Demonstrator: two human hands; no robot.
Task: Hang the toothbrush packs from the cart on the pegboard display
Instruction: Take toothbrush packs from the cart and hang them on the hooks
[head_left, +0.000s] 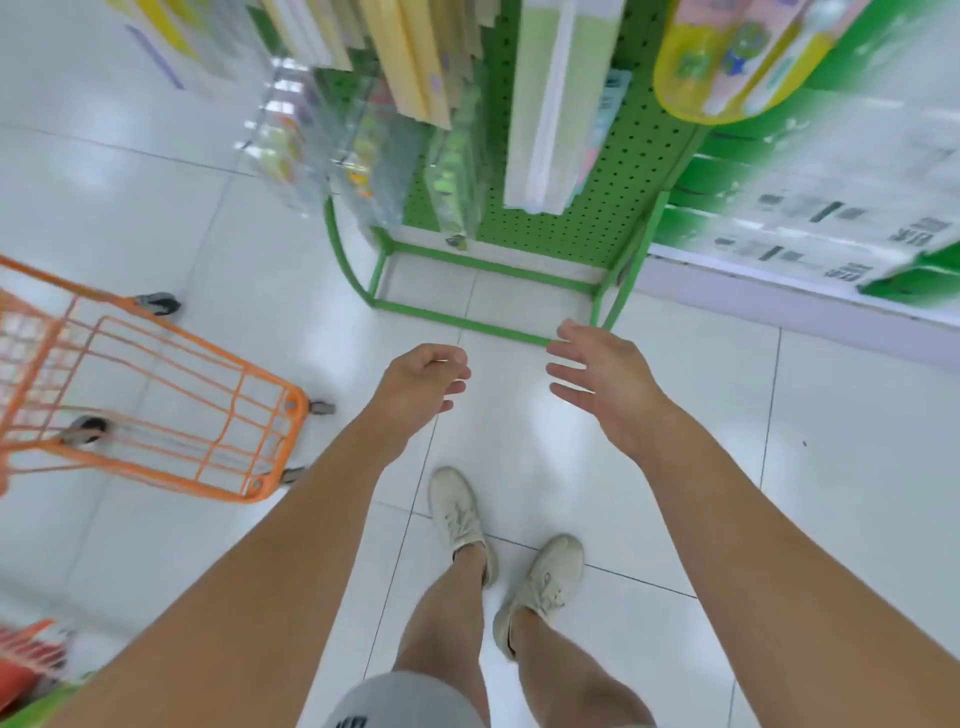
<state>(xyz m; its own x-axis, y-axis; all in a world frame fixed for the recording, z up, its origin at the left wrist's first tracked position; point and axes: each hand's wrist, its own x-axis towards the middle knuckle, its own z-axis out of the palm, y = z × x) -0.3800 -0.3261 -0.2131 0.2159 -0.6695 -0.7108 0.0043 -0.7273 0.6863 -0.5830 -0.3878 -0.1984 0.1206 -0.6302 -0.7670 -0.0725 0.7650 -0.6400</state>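
A green pegboard display (613, 171) stands ahead on a green tube frame, with several toothbrush packs (556, 104) hanging from it. The orange wire cart (171, 405) is on the floor at the left; its lower basket shows no packs. My left hand (423, 384) hovers over the floor in front of the display with fingers loosely curled and holds nothing. My right hand (597, 379) is beside it with fingers spread, also empty. Neither hand touches the display or the cart.
White floor tiles (857, 467) lie all around. A shelf unit with green and white packages (831, 208) runs along the right. My feet in pale shoes (540, 587) stand just behind the hands. A yellow oval pack (727, 67) hangs at the upper right.
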